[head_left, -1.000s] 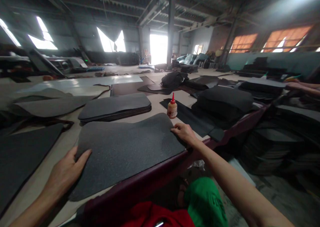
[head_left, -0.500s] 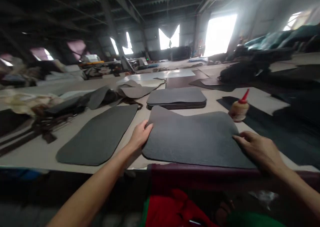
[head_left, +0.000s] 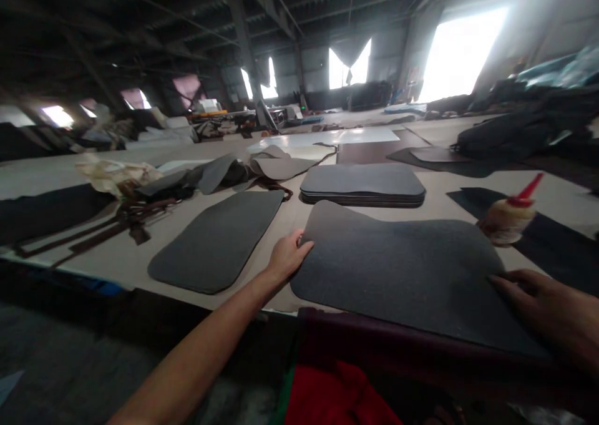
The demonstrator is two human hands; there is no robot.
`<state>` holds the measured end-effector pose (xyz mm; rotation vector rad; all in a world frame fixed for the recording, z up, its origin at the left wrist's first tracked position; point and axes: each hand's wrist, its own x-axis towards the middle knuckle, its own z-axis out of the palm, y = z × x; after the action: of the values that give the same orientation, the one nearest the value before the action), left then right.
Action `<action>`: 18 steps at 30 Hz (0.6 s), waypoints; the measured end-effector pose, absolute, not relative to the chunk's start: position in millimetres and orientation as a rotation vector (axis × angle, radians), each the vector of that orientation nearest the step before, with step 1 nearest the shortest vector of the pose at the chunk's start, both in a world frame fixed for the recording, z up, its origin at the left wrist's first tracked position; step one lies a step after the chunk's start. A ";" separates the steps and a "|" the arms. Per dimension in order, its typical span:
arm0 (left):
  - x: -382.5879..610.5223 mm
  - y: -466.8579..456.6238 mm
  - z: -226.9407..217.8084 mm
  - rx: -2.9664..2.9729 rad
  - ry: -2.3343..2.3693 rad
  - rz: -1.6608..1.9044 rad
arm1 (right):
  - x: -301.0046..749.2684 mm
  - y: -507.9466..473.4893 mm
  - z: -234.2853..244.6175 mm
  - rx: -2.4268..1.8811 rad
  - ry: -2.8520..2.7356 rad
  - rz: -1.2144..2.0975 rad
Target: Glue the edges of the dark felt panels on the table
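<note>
A dark grey sheet (head_left: 397, 275) with rounded corners lies in front of me at the table's near edge, its far side bowed upward. My left hand (head_left: 289, 259) grips its left edge, thumb on top and fingers underneath. At the right edge, my right hand (head_left: 545, 300) pinches the same sheet between thumb and fingers. Just beyond it is a stack of similar grey sheets (head_left: 362, 180). Another cut grey piece (head_left: 219, 241) rests flat to the left of my left hand. Past my right hand stands a glue bottle (head_left: 508, 220) with a red nozzle.
Loose grey scraps (head_left: 276, 163) and brown straps (head_left: 135, 222) lie at the left of the pale table (head_left: 107, 256). Dark material (head_left: 561, 244) spreads on the right, behind the bottle. Maroon cloth (head_left: 337, 331) hangs at the near edge.
My view has turned left, so everything sits further right in the picture. Both hands keep their hold on the grey sheet, which stays in about the same place on the table.
</note>
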<state>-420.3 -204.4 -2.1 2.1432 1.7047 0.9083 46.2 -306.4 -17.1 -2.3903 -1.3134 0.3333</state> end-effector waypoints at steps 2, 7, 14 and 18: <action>-420.1 -206.2 -0.8 2.150 1.742 0.885 | 43.8 -308.3 -13.8 -2.409 -1.300 0.363; -419.4 -206.2 -0.9 2.179 1.845 0.797 | 34.1 -310.9 -5.4 -2.436 -1.293 0.394; -415.2 -208.8 -2.0 2.272 2.026 0.725 | 24.5 -314.8 -8.4 -2.387 -1.407 0.155; -423.7 -213.8 1.4 2.389 2.090 0.767 | 31.1 -321.8 -7.2 -2.352 -1.334 -0.124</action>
<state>-423.7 -213.8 1.4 2.3893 2.0903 0.7674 31.1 -321.8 -7.2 -2.3515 -1.3337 -0.1239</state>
